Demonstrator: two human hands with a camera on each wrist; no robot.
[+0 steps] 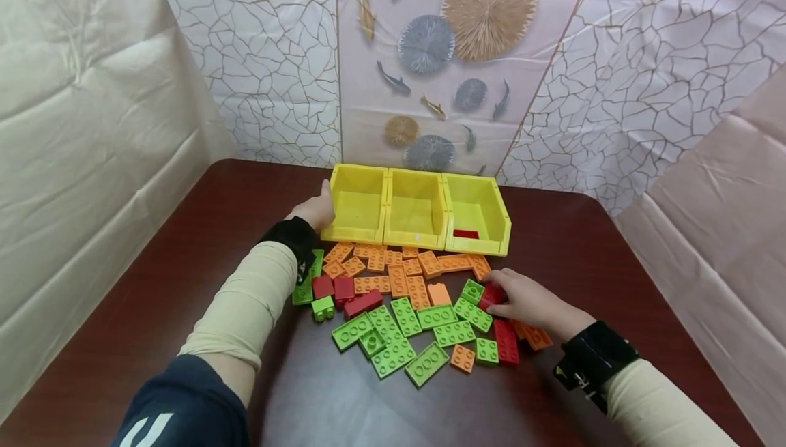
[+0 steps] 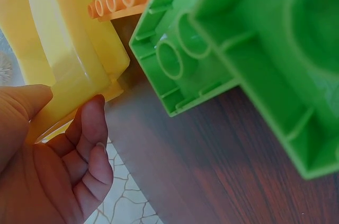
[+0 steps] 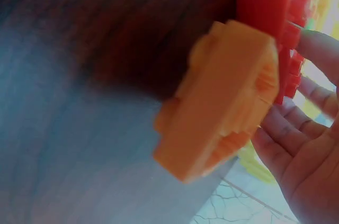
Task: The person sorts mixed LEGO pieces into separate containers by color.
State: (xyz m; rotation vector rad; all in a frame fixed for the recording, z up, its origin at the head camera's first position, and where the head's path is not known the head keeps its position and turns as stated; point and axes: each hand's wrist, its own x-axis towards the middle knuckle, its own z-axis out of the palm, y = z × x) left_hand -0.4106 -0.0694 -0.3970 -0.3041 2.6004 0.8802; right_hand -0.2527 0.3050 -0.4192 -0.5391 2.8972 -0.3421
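My left hand (image 1: 316, 211) grips the outer left side of the yellow three-bay bin (image 1: 385, 228). In the left wrist view its thumb lies over the bin wall (image 2: 79, 83) and the fingers curl below. On the right, my right hand (image 1: 531, 302) pinches a red building brick (image 1: 491, 295), partly covered by its fingers, among the bricks on the table. Just below it lie a longer red brick (image 1: 506, 342) and an orange brick (image 1: 535, 336). One flat red brick (image 1: 466, 234) lies in the bin's right bay.
Several orange bricks (image 1: 398, 280) spread along the bin's front. Several green bricks (image 1: 393, 357) lie nearer, with red bricks (image 1: 344, 289) at the left. All rest on a dark wooden table (image 1: 319, 399); patterned cloth (image 1: 264, 58) hangs behind it.
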